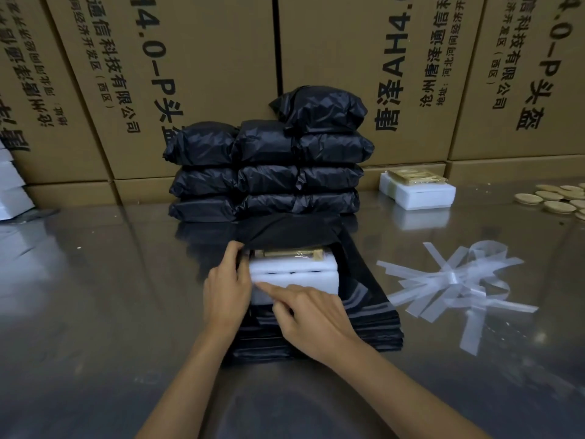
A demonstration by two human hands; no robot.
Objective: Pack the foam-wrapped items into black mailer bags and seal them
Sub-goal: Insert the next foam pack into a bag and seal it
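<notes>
A white foam-wrapped item [300,270] with a gold piece on top lies on a stack of flat black mailer bags [373,324] in the middle of the metal table. A black bag's mouth [285,231] is pulled partly over its far end. My left hand [226,288] grips the bag's left edge beside the foam. My right hand [311,315] rests on the foam's near side with the index finger stretched out along it. Behind stands a pile of several filled, sealed black bags [269,172].
Another foam-wrapped item [418,193] sits at the back right, with round wooden discs [557,198] beyond it. Peeled clear adhesive strips [456,280] lie to the right of the bags. Cardboard boxes [348,58] wall off the back. White foam pieces [12,185] are at the left edge.
</notes>
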